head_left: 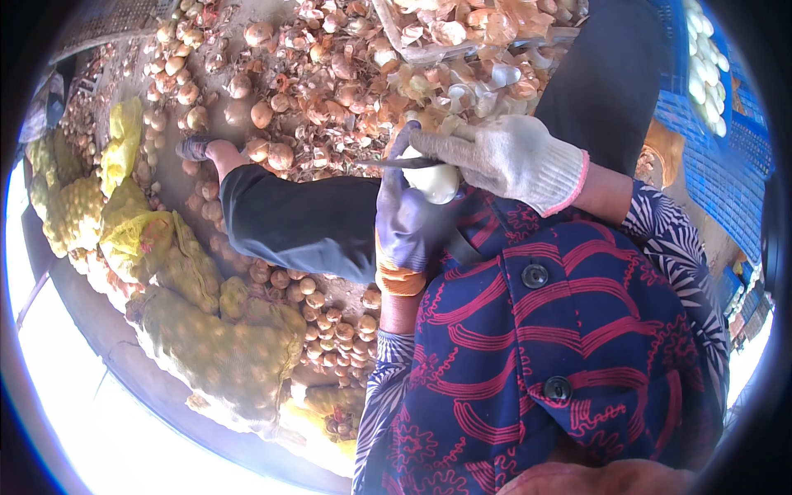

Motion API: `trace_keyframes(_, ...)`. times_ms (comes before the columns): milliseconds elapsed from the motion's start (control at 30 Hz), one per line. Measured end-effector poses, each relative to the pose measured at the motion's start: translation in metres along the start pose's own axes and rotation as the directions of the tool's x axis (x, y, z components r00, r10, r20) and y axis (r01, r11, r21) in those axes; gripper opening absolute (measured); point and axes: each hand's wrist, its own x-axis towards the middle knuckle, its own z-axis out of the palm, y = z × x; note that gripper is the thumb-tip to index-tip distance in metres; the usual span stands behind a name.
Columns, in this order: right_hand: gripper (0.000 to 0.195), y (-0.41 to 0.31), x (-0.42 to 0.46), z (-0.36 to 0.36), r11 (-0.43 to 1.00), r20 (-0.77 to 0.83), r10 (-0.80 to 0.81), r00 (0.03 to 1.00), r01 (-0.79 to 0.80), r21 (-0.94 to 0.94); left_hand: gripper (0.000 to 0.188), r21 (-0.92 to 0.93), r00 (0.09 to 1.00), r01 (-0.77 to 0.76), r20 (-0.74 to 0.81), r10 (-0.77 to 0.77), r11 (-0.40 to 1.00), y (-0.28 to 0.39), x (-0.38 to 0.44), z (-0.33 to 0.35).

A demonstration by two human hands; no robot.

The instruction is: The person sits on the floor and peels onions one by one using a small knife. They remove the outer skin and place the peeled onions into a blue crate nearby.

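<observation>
A peeled white onion [437, 184] rests in my left hand [405, 213], which wears a purple-grey glove with an orange cuff. My right hand [510, 158], in a white knit glove with a pink edge, grips a knife. The dark knife blade [399, 163] lies across the top of the onion and points left. The knife's handle is hidden inside my right hand. Both hands are close together above my lap. Just beyond them lies a heap of loose onion skins [458, 93].
Unpeeled onions [337, 331] cover the ground to the left. Yellow mesh sacks [229, 352] full of onions line the left edge. At the right, blue plastic crates [711, 167] stand near peeled white onions [704, 68]. My trousered leg [297, 216] stretches left.
</observation>
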Motion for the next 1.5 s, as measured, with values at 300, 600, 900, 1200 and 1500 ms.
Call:
trace_keyframes(300, 0.045, 0.045, -0.003, 0.015, 0.793, -0.019, 0.180, 0.984, -0.133, 0.595, 0.090, 0.091, 0.999, 0.027, 0.017, -0.029, 0.995, -0.003, 0.005, -0.006)
trace_keyframes(600, 0.059, 0.016, -0.020, -0.041, 0.978, -0.011, 0.178, 0.984, -0.175, 0.110, 0.096, 0.478, 0.985, -0.162, 0.124, 0.117, 0.863, 0.007, 0.014, -0.017)
trace_keyframes(900, 0.063, 0.007, -0.042, -0.058, 0.963, 0.158, -0.008, 0.987, 0.051, -0.266, 0.085, 0.852, 0.955, -0.201, 0.061, 0.290, 0.484, 0.022, 0.012, -0.007)
trace_keyframes(1200, 0.066, -0.002, -0.035, -0.059, 0.925, 0.161, 0.066, 0.985, 0.000, -0.381, 0.079, 0.902, 0.956, -0.129, 0.003, 0.294, 0.412, 0.022, 0.014, 0.004)
trace_keyframes(1500, 0.047, 0.033, -0.031, -0.005, 0.905, 0.128, 0.134, 0.983, -0.174, 0.389, 0.092, 0.868, 0.974, -0.184, 0.097, 0.207, 0.462, 0.035, 0.018, -0.010)
